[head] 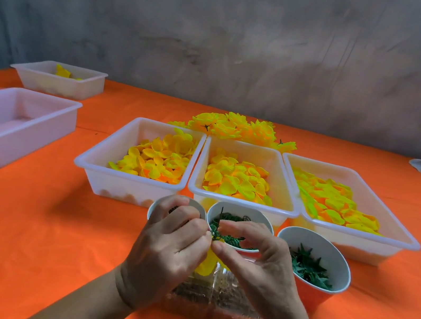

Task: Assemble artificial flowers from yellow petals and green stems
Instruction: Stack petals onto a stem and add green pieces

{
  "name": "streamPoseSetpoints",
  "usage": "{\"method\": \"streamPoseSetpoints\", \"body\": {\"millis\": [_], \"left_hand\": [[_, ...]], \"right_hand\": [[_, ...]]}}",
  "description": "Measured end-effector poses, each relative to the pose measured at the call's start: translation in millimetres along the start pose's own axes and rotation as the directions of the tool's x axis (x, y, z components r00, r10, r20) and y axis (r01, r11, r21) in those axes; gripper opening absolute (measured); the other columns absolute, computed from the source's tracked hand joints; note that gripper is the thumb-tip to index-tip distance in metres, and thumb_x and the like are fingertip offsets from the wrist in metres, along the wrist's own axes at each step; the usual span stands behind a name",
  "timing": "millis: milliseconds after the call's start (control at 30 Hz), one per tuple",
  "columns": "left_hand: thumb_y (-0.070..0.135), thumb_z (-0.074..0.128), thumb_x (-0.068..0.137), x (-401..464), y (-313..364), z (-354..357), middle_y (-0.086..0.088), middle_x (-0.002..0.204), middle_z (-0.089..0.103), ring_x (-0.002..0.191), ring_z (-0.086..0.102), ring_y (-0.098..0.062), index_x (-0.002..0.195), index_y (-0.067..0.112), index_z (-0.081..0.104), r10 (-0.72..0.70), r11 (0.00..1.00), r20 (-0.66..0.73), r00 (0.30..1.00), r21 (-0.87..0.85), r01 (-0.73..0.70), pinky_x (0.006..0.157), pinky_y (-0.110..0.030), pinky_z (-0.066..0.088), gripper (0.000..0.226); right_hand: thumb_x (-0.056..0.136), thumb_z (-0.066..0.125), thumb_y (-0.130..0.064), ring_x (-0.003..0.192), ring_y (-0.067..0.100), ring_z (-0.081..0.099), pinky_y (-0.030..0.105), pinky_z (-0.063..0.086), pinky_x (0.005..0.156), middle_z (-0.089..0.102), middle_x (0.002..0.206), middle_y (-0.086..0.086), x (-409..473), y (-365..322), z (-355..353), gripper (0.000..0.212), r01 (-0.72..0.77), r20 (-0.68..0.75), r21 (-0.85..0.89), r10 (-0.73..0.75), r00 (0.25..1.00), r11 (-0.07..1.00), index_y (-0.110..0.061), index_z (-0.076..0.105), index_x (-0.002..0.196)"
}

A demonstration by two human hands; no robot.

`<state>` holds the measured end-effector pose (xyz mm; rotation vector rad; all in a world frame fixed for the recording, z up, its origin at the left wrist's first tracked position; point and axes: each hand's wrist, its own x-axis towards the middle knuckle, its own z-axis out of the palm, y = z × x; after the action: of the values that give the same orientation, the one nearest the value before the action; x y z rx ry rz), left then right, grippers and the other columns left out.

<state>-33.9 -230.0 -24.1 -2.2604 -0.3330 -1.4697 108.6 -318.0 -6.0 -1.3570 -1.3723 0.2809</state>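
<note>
left hand point(169, 250) pinching green stem point(215, 234), right hand point(256, 261) pinching yellow petal point(210, 259)

A grey, mottled wall point(224, 36) fills the upper half of the frame, evenly and softly lit. Below it the counter point(25, 226), covered in bright orange cloth, spans the lower half.

Beyond the left hand point(169, 250) and right hand point(260, 268): three translucent white plastic trays point(128, 176), smooth and faintly glossy, heaped with matt yellow petals point(156, 158) of a thin, cloth-like look. Just past the fingertips, smooth paper cups point(327, 251), white inside, holding dull green plastic pieces point(310, 270). Under the wrists, a clear glossy plastic box point(215, 305) on matt orange table covering point(39, 228), lightly creased.
</note>
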Motion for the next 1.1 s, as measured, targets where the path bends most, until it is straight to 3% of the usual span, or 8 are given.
{"method": "streamPoseSetpoints", "body": {"millis": [233, 333, 500, 667, 767, 833, 900, 1100], "left_hand": [[0.003, 0.072, 0.076, -1.5, 0.0, 0.3, -0.006, 0.075, 0.067, 0.076, 0.057, -0.024, 0.067, 0.005, 0.069, -0.026, 1.0, -0.017, 1.0, -0.012, 0.026, 0.095, -0.038, 0.04, 0.01], [0.007, 0.072, 0.077, -0.2, 0.0, -0.2, -0.005, 0.077, 0.068, 0.079, 0.056, -0.023, 0.07, 0.005, 0.071, -0.047, 0.999, -0.012, 0.999, -0.02, 0.046, 0.095, -0.038, 0.039, 0.007], [0.008, 0.073, 0.078, -1.8, 1.0, -2.5, -0.005, 0.082, 0.07, 0.082, 0.055, -0.022, 0.076, 0.006, 0.074, -0.043, 0.999, -0.01, 0.999, -0.008, 0.043, 0.097, -0.038, 0.037, 0.003], [0.004, 0.072, 0.076, -3.5, 5.9, -1.9, -0.006, 0.079, 0.069, 0.079, 0.056, -0.023, 0.072, 0.004, 0.073, -0.045, 0.999, -0.013, 0.999, -0.022, 0.045, 0.095, -0.039, 0.04, 0.004], [0.002, 0.071, 0.076, -2.4, 5.6, -1.5, -0.006, 0.076, 0.068, 0.073, 0.058, -0.024, 0.069, 0.004, 0.071, -0.044, 0.999, 0.001, 0.999, -0.027, 0.044, 0.095, -0.037, 0.04, 0.007], [0.002, 0.073, 0.075, -1.8, 3.1, -1.7, -0.006, 0.076, 0.068, 0.073, 0.059, -0.025, 0.07, 0.004, 0.071, -0.039, 0.998, 0.013, 0.999, -0.04, 0.039, 0.094, -0.038, 0.04, 0.006], [0.002, 0.072, 0.075, -1.9, 1.0, -2.6, -0.005, 0.078, 0.068, 0.075, 0.058, -0.024, 0.07, 0.005, 0.072, -0.04, 0.998, 0.016, 0.999, -0.057, 0.041, 0.092, -0.038, 0.041, 0.005], [0.006, 0.066, 0.073, -1.8, 5.2, -8.3, -0.004, 0.078, 0.067, 0.074, 0.058, -0.026, 0.072, 0.003, 0.071, -0.191, 0.95, 0.061, 0.98, -0.239, 0.2, 0.083, -0.038, 0.044, 0.005]], "right_hand": [[0.068, 0.08, -0.001, 0.078, 0.003, 0.066, 0.017, 0.052, 0.067, 0.072, 0.079, -0.006, -4.1, 2.6, 7.0, 0.027, -0.012, -0.096, 0.042, 0.016, 0.995, 0.999, -0.026, 0.074, 0.077], [0.068, 0.079, -0.01, 0.081, 0.01, 0.067, 0.031, 0.056, 0.067, 0.071, 0.081, -0.008, -3.8, 4.4, 7.2, 0.015, 0.152, -0.138, -0.116, -0.168, 0.976, 0.981, -0.018, 0.075, 0.08], [0.076, 0.072, -0.012, 0.07, 0.021, 0.061, 0.034, 0.05, 0.061, 0.07, 0.076, -0.002, 0.6, 6.0, 5.2, 0.002, 0.398, -0.066, -0.451, -0.474, 0.878, 0.799, -0.01, 0.072, 0.076], [0.087, 0.064, -0.01, 0.067, 0.025, 0.057, 0.037, 0.047, 0.06, 0.067, 0.072, 0.002, 2.0, 7.2, 5.9, 0.023, 0.49, -0.014, -0.548, -0.594, 0.805, 0.678, -0.006, 0.066, 0.064], [0.084, 0.065, -0.012, 0.073, 0.024, 0.058, 0.038, 0.048, 0.062, 0.068, 0.076, 0.0, 1.2, 7.4, 5.3, 0.018, 0.464, -0.025, -0.486, -0.543, 0.84, 0.74, -0.007, 0.068, 0.066], [0.076, 0.069, -0.013, 0.084, 0.019, 0.061, 0.037, 0.05, 0.068, 0.069, 0.084, -0.005, 0.8, 4.6, 2.7, 0.003, 0.355, -0.071, -0.305, -0.393, 0.917, 0.884, -0.013, 0.072, 0.075], [0.075, 0.068, -0.023, 0.092, 0.013, 0.062, 0.033, 0.05, 0.076, 0.069, 0.088, -0.01, 1.8, 0.1, 1.8, 0.01, 0.199, -0.096, -0.115, -0.211, 0.973, 0.973, -0.021, 0.073, 0.083], [0.072, 0.079, -0.015, 0.085, 0.008, 0.061, 0.033, 0.05, 0.077, 0.068, 0.079, -0.009, 6.1, -5.3, 9.8, 0.008, 0.051, -0.054, -0.04, -0.053, 0.997, 0.998, -0.019, 0.075, 0.076]]}}
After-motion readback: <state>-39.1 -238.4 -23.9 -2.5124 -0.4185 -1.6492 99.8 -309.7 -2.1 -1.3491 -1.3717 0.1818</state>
